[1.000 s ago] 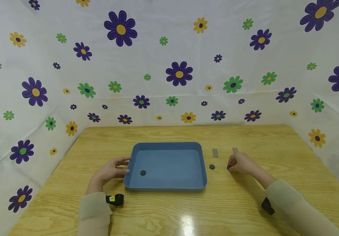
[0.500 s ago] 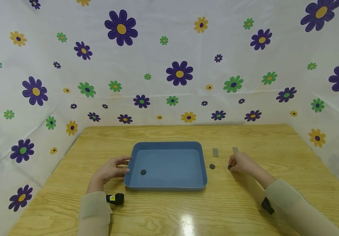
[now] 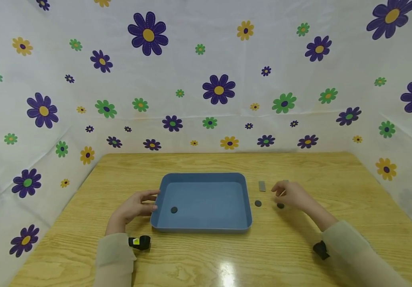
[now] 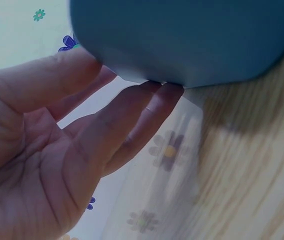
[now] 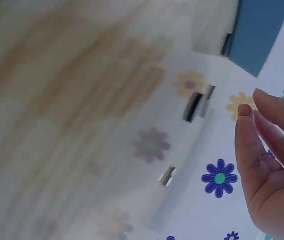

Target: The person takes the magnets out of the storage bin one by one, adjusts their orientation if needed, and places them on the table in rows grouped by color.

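Note:
A blue tray (image 3: 206, 230) stands on the table, with one small black disc (image 3: 174, 210) inside near its left side. My left hand (image 3: 138, 207) rests its fingertips against the tray's left wall; the left wrist view has the fingers (image 4: 132, 107) extended to the tray's outer side. To the right, my right hand (image 3: 290, 195) hovers low above a second black disc (image 3: 280, 206) lying on the table. Its fingers are loosely bent and hold nothing, as the right wrist view confirms. Another black disc (image 3: 257, 203) lies between that hand and the tray.
A grey rectangular piece (image 3: 261, 186) lies right of the tray. A similar grey piece (image 3: 286, 181) is mostly hidden behind my right hand. The wooden table (image 3: 191, 259) meets a white flowered cloth (image 3: 184, 71) at the back and sides.
My right hand has let go of the black disc it was pinching and risen slightly; the disc now lies on the table. My left hand and the tray have stayed put.

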A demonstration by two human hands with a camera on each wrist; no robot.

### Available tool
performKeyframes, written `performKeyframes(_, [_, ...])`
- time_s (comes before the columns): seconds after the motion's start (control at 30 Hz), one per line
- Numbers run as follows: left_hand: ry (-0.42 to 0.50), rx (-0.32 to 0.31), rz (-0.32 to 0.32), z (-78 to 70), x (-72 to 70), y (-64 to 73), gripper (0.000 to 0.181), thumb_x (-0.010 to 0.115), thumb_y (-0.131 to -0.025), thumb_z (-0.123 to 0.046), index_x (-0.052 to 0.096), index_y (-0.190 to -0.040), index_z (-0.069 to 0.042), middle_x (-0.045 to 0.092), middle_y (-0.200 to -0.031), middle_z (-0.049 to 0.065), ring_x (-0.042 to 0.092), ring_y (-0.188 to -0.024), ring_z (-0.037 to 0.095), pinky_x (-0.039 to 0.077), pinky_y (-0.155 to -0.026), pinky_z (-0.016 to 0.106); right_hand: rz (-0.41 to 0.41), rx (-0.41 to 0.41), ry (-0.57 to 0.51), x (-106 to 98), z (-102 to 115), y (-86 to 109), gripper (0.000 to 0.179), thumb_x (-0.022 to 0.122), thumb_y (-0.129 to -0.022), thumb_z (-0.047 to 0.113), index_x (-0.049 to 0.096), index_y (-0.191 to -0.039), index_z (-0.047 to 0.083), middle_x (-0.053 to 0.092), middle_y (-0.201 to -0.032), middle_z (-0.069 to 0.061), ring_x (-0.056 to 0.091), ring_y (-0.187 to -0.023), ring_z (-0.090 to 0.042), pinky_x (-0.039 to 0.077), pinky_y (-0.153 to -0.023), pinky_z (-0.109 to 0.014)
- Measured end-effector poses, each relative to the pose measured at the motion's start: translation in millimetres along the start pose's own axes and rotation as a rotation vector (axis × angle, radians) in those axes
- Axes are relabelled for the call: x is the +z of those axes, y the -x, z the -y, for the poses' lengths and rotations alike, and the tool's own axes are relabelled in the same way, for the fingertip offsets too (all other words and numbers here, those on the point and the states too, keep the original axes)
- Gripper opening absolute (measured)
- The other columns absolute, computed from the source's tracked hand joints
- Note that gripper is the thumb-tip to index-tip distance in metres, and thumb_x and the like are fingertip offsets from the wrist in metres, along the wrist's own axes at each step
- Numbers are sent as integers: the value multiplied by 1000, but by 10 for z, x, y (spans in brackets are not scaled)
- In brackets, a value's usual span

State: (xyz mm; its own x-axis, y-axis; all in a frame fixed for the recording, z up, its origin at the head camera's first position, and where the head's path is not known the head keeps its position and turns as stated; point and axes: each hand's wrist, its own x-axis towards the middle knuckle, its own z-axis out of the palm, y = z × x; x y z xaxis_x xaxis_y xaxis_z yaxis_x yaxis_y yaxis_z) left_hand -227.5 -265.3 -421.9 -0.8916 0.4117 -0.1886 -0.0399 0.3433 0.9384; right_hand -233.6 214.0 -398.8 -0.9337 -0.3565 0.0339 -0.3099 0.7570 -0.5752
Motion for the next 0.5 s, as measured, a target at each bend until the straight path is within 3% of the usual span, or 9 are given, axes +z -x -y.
performKeyframes(0.2, [-6,-4,-2,-3,7,-11,59,57,-85,-5,29,-137,1,30,-132,30,45,-111,38,46,-83,41,-55,-44,-64,-41,79,-11,23,63,-79,3,59,-99,-9,58,-79,-7,60,-75,-28,50,-60,-35])
performKeyframes(0.5, [-9,-2,-5,-4,15,-1,60,58,-85,-7,29,-137,1,30,-132,31,45,-111,38,45,-83,41,-62,-30,-103,-2,148,-61,25,64,-80,7,59,-101,-6,59,-83,-7,60,-80,-29,50,-64,-36])
